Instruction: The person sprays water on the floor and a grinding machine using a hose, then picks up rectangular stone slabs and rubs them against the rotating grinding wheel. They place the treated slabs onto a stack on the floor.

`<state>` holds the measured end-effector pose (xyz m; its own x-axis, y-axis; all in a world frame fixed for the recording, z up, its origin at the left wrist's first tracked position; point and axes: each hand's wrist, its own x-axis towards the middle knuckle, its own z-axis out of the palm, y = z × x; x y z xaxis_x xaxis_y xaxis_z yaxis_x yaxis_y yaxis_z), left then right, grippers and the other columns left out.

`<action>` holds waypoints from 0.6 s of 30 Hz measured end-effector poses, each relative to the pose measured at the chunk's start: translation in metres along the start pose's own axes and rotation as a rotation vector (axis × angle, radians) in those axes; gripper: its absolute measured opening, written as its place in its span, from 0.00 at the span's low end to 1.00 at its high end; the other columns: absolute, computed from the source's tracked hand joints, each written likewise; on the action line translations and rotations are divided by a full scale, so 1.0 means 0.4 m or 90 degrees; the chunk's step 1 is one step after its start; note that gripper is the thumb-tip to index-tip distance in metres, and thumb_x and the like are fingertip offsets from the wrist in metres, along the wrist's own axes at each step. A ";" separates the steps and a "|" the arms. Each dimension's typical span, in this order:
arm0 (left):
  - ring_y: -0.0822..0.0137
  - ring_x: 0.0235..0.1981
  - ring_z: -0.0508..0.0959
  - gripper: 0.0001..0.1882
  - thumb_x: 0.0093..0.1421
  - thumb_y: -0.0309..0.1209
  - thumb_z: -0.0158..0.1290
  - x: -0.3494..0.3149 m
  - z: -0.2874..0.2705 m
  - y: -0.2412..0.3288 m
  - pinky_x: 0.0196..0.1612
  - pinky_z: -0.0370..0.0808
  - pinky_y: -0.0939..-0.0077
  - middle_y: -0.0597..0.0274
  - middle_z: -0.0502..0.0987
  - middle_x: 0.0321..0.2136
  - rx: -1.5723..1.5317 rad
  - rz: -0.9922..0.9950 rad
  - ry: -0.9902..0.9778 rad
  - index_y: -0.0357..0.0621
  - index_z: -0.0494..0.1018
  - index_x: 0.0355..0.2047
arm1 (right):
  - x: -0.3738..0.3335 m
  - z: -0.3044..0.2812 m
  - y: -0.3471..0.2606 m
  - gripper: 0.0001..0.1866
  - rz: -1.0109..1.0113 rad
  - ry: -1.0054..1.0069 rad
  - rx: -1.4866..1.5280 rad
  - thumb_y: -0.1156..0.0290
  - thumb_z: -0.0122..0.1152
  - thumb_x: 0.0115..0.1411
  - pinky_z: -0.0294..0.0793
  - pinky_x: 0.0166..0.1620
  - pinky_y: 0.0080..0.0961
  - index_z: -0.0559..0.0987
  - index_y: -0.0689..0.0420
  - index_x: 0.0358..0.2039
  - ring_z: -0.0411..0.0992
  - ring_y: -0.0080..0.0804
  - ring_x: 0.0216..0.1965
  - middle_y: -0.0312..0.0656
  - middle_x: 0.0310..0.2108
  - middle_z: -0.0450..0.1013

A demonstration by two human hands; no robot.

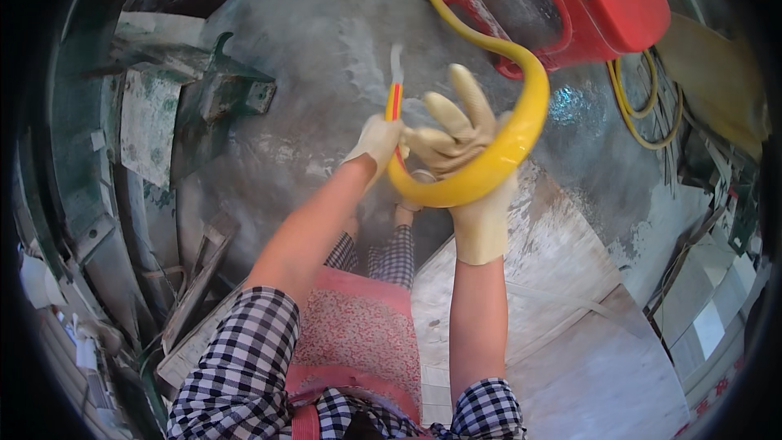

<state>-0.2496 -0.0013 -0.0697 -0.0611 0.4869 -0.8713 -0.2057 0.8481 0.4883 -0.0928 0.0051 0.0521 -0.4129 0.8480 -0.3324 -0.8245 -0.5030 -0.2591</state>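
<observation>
A thick yellow hose (531,110) with a red stripe comes down from the top and loops toward me. My left hand (377,143), in a pale rubber glove, is closed round the hose close to its outlet. From that outlet a whitish stream of water (396,63) shoots away from me. My right hand (458,132), gloved the same way, is open with its fingers spread, just right of the left hand. The hose's bend crosses in front of the right wrist and hides part of it; whether they touch I cannot tell.
A red plastic stool (623,4) lies on its side on the wet grey floor (318,65). More yellow hose (678,118) hangs at the right. Green, worn metal parts (220,94) stand at the left. Pale, scuffed boards (562,293) lie beside me at the lower right.
</observation>
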 end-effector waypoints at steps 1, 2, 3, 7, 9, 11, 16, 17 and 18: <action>0.61 0.18 0.76 0.13 0.63 0.28 0.48 0.001 -0.015 0.021 0.22 0.76 0.62 0.51 0.75 0.27 0.026 0.033 0.033 0.30 0.71 0.44 | -0.014 0.020 -0.004 0.33 -0.070 -0.003 0.043 0.45 0.38 0.74 0.69 0.63 0.46 0.63 0.57 0.69 0.77 0.41 0.46 0.47 0.50 0.76; 0.61 0.18 0.76 0.14 0.63 0.27 0.48 0.001 -0.026 0.049 0.22 0.75 0.62 0.52 0.75 0.27 0.028 0.056 0.064 0.31 0.68 0.46 | -0.031 0.034 -0.006 0.33 -0.129 0.037 0.076 0.45 0.38 0.75 0.71 0.62 0.45 0.65 0.57 0.67 0.77 0.38 0.42 0.44 0.46 0.76; 0.63 0.18 0.76 0.15 0.63 0.28 0.48 0.001 -0.039 0.080 0.22 0.75 0.63 0.53 0.75 0.27 0.038 0.070 0.100 0.32 0.68 0.48 | -0.049 0.040 -0.006 0.32 -0.186 0.045 0.127 0.44 0.38 0.75 0.72 0.61 0.45 0.67 0.57 0.66 0.77 0.35 0.38 0.41 0.41 0.76; 0.63 0.18 0.76 0.17 0.62 0.28 0.50 -0.030 -0.074 0.208 0.22 0.74 0.65 0.53 0.75 0.27 0.134 0.127 0.221 0.37 0.68 0.51 | -0.133 0.027 0.043 0.27 -0.241 0.400 0.064 0.50 0.46 0.74 0.76 0.59 0.41 0.71 0.60 0.60 0.73 0.29 0.33 0.35 0.31 0.72; 0.60 0.20 0.78 0.17 0.61 0.27 0.51 -0.048 -0.083 0.269 0.24 0.75 0.63 0.50 0.76 0.28 0.176 0.170 0.242 0.39 0.68 0.50 | -0.144 0.004 0.084 0.24 -0.231 0.489 0.052 0.56 0.52 0.73 0.77 0.59 0.39 0.71 0.64 0.58 0.75 0.30 0.36 0.36 0.31 0.74; 0.56 0.24 0.80 0.18 0.60 0.26 0.52 -0.072 -0.091 0.319 0.28 0.77 0.61 0.47 0.77 0.31 0.203 0.213 0.234 0.41 0.68 0.51 | -0.159 -0.012 0.108 0.26 -0.214 0.456 0.119 0.54 0.51 0.73 0.79 0.57 0.39 0.71 0.66 0.56 0.76 0.31 0.37 0.37 0.34 0.75; 0.45 0.44 0.81 0.24 0.57 0.26 0.54 -0.109 -0.020 0.426 0.47 0.78 0.56 0.39 0.77 0.43 0.246 0.224 0.221 0.38 0.65 0.55 | -0.175 -0.043 0.059 0.28 -0.164 0.511 0.017 0.51 0.51 0.73 0.81 0.53 0.37 0.72 0.67 0.55 0.77 0.33 0.38 0.40 0.37 0.76; 0.43 0.48 0.80 0.26 0.56 0.25 0.54 -0.117 0.007 0.447 0.50 0.77 0.55 0.38 0.77 0.45 0.249 0.213 0.212 0.37 0.64 0.56 | -0.173 -0.049 0.036 0.28 -0.153 0.556 -0.006 0.50 0.51 0.73 0.82 0.53 0.36 0.71 0.67 0.55 0.78 0.34 0.39 0.41 0.38 0.76; 0.42 0.49 0.80 0.27 0.55 0.25 0.55 -0.129 0.037 0.464 0.51 0.77 0.55 0.37 0.77 0.46 0.218 0.235 0.204 0.36 0.64 0.56 | -0.171 -0.054 0.016 0.29 -0.160 0.562 0.010 0.49 0.48 0.74 0.80 0.54 0.37 0.71 0.65 0.56 0.78 0.37 0.43 0.45 0.44 0.75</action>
<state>-0.2701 0.1342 0.0665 -0.3714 0.7204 -0.5857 0.2080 0.6794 0.7037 -0.0614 -0.0597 0.0538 0.2190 0.4938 -0.8416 -0.8580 -0.3132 -0.4071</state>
